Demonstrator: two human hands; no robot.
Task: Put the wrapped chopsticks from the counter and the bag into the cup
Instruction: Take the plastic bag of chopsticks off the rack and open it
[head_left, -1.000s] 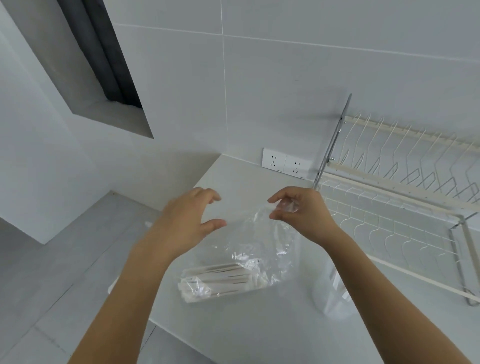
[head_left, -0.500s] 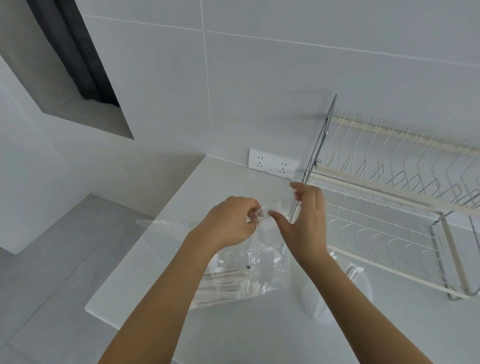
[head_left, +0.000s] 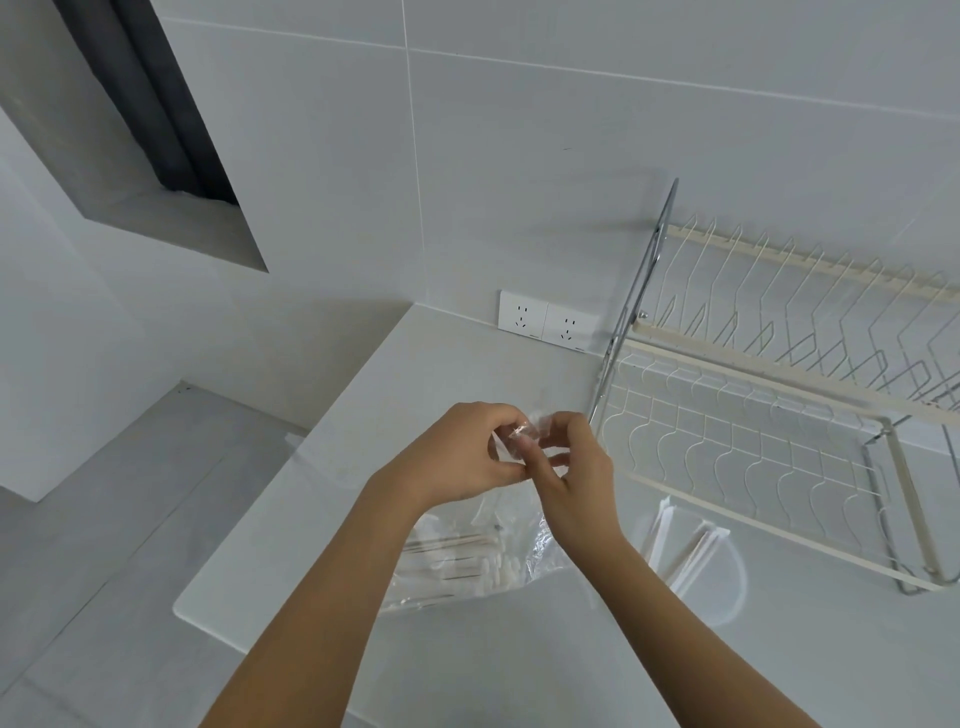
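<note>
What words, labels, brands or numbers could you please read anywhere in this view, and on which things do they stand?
None can be read.
Wall sockets: only slot holes, no lettering visible.
Clear plastic bag, pinched at its top by the left hand and the right hand: no print visible.
Wrapped chopsticks in the bag: wrappers look plain; any small print is too blurred to tell.
Cup: no marking visible.

counts: 2 hands, left hand (head_left: 457, 452) and right hand (head_left: 571, 467). 1 clear plastic bag (head_left: 540, 545). wrapped chopsticks in bag (head_left: 457, 564): a bundle, several, exact number unreadable. 1 translucent cup (head_left: 722, 582) with about 3 wrapped chopsticks in cup (head_left: 660, 540). 1 wire dish rack (head_left: 779, 426). 2 wall sockets (head_left: 545, 322).
</note>
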